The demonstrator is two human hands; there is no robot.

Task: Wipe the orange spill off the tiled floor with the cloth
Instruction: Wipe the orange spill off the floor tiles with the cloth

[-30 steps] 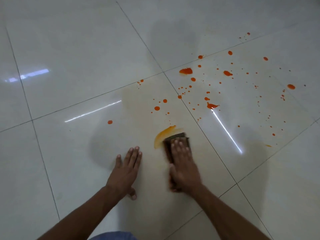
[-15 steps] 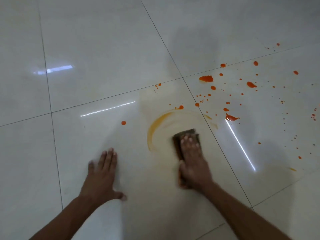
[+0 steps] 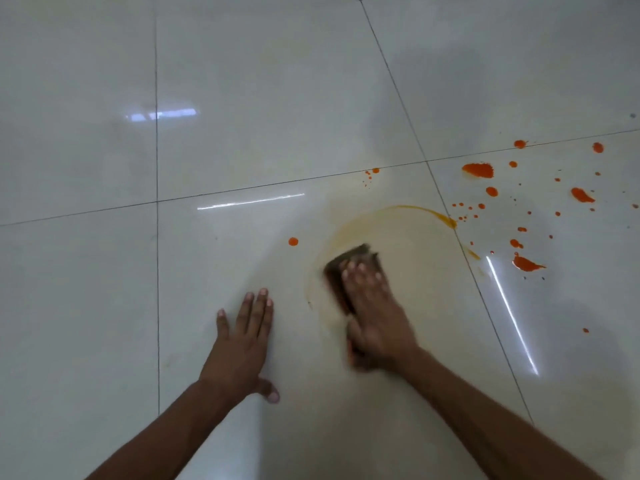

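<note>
My right hand (image 3: 375, 313) lies flat on a dark brown folded cloth (image 3: 349, 263) and presses it to the white tiled floor (image 3: 263, 98); the hand is motion-blurred. A thin orange smear (image 3: 415, 209) arcs around the cloth, from its left side over the top to the right. One orange drop (image 3: 293, 241) sits just left of the smear. Many orange splashes (image 3: 478, 170) and drops lie on the tile to the right. My left hand (image 3: 244, 344) rests flat on the floor, fingers straight, left of the cloth.
Dark grout lines (image 3: 157, 237) cross the glossy tiles, and bright light reflections (image 3: 512, 313) streak the floor to the right of my right arm. Small orange specks (image 3: 370, 173) lie near the grout line above the smear.
The cloth has swept left under my right hand, and the orange smear arc has grown wider, reaching right to the grout line. The view has shifted, so the splashes sit farther right.
</note>
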